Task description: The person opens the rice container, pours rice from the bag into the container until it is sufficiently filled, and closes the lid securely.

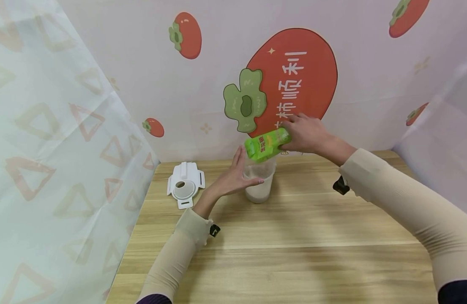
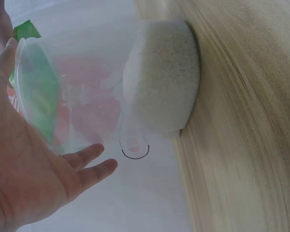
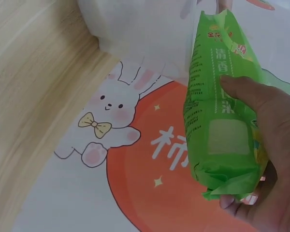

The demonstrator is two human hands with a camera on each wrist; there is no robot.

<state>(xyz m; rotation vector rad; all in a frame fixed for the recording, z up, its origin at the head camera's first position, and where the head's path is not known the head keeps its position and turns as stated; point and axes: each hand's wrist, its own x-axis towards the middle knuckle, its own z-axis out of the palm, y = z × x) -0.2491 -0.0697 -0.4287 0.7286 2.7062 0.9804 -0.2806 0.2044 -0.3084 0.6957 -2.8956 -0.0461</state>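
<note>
My right hand (image 1: 304,133) grips a green bag of rice (image 1: 266,145), holding it tilted with its mouth end over a translucent plastic container (image 1: 260,192). In the right wrist view, the thumb lies along the printed side of the bag (image 3: 220,111). White rice (image 2: 164,77) fills the bottom part of the container, which stands upright on the table. Beside the container's rim is my left hand (image 1: 233,176), its fingers fairly straight and spread around the near side. The bag's mouth is hidden behind the container wall in the left wrist view.
On the left of the wooden table (image 1: 294,236) lies a white lid (image 1: 184,190) with side flaps and a round opening. A printed cloth wall (image 1: 203,93) stands right behind the container, with more cloth at both sides.
</note>
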